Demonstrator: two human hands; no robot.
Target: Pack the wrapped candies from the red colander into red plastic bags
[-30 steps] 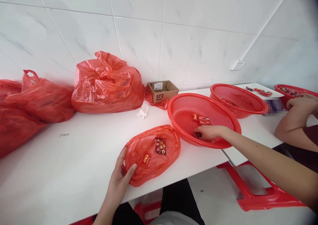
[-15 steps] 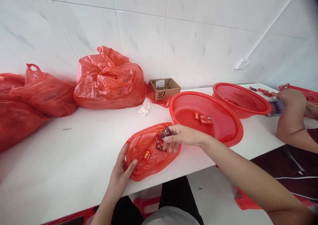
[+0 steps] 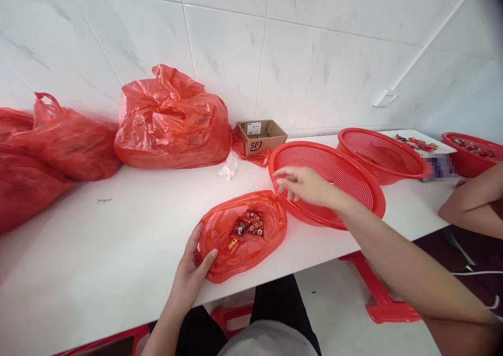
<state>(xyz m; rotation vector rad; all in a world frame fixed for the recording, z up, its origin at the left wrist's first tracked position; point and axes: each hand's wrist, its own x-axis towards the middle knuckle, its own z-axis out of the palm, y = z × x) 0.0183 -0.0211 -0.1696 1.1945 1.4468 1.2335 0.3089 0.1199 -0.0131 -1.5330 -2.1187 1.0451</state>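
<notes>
On the table in front of me lies a red plastic bag (image 3: 220, 264) with its mouth spread wide. Inside it are several small wrapped snack packets (image 3: 255, 223), dark red and bright red. My left hand (image 3: 193, 264) grips the bag's left rim, thumb inside and fingers outside. My right hand (image 3: 301, 185) is over the near left rim of a red perforated basket (image 3: 363, 191), its fingers loosely curled and apart with nothing in them. The hand and forearm hide much of the basket's inside.
Full red plastic bags (image 3: 173, 125) stand along the wall at left. A small cardboard box (image 3: 261, 136) and crumpled tissue (image 3: 228, 167) are behind. More red baskets (image 3: 379, 154) stand at right, near a co-worker's arm (image 3: 473, 193). A red stool (image 3: 389, 298) is below the table.
My right hand has let go of a dark packet into the bag and moved up and right to the basket. My left hand stays on the bag. The co-worker's arm has moved lower.
</notes>
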